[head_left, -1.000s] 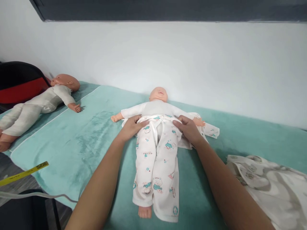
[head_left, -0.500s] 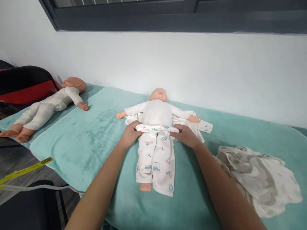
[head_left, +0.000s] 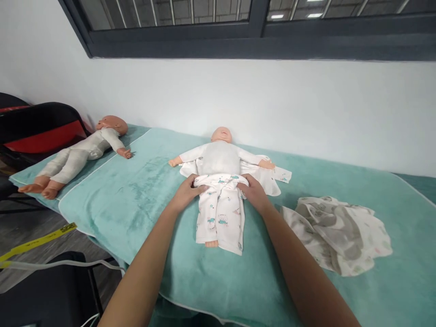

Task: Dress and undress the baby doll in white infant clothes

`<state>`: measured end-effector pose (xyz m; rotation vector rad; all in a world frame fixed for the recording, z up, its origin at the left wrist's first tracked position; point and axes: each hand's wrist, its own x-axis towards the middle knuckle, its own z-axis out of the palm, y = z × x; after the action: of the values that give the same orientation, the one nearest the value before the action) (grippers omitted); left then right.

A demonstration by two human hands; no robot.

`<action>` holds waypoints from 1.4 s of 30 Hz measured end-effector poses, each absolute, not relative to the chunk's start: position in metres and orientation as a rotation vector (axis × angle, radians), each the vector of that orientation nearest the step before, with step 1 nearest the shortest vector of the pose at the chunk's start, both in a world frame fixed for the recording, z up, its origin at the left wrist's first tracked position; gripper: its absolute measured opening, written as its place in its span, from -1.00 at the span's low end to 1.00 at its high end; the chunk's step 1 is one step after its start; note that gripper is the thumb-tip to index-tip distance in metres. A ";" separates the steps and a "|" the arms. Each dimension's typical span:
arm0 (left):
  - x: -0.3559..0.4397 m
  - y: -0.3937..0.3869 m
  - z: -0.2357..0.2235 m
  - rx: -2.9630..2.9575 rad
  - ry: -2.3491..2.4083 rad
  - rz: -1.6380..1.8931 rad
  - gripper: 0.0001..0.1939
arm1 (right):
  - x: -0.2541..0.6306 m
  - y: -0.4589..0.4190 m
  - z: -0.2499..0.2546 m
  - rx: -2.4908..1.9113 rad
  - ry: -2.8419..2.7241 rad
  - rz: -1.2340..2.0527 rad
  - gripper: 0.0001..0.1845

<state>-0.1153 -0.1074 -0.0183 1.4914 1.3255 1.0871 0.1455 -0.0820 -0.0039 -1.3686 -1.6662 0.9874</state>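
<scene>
L hand (head_left: pixel 186 193) and R hand (head_left: pixel 254 194) each pinch a side of the waistband of the white printed cloth pants (head_left: pixel 220 209), thumbs on top, fingers tucked at the edge. Pants lie over the legs of a pale-headed baby doll w/ white cloth body (head_left: pixel 221 158), on its back mid-table, head at the far side by the white wall (head_left: pixel 306 109), arms out; toes show at the near L cuff. White printed shirt (head_left: pixel 269 185) lies spread under the doll's arms. Crumpled white-and-gray patterned cloth (head_left: pixel 340 234) on R, on the teal plush cover (head_left: pixel 136 190). 2nd doll, tan-headed w/ off-white cloth body (head_left: pixel 81 154), far L, near a black-and-red chair (head_left: pixel 44 136).
</scene>
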 end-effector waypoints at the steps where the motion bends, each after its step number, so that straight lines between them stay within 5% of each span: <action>1: -0.118 -0.112 -0.018 1.501 1.283 1.055 -0.54 | 0.149 -0.087 -0.001 -1.346 -1.719 1.040 -0.71; 4: -0.122 -0.122 -0.016 1.582 1.215 1.011 -0.47 | 0.156 -0.100 0.002 -1.232 -1.891 1.129 -0.60; 9: -0.113 -0.138 -0.021 1.738 1.421 1.115 -0.74 | 0.152 -0.113 -0.006 -1.366 -1.868 1.067 -0.72; 18: -0.094 -0.163 -0.021 1.477 1.617 1.246 -0.79 | 0.138 -0.132 -0.011 -1.306 -1.496 1.194 -0.77; 23: -0.105 -0.179 -0.011 1.575 1.380 1.038 -0.46 | 0.148 -0.151 -0.006 -1.282 -1.697 1.154 -0.60; 26: -0.108 -0.193 -0.012 1.723 1.340 0.995 -0.52 | 0.153 -0.165 -0.006 -1.223 -1.768 1.229 -0.36; 33: -0.094 -0.211 -0.022 1.832 1.612 1.095 -0.70 | 0.151 -0.180 -0.010 -1.287 -1.803 1.162 -0.68; 42: -0.082 -0.213 -0.016 1.447 1.642 1.156 -0.74 | 0.152 -0.183 -0.007 -1.257 -1.554 1.255 -0.67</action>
<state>-0.0818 -0.2128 -0.0160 1.4465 1.6423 1.1559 0.1521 -0.1833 -0.0073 -1.2571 -1.5539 1.2547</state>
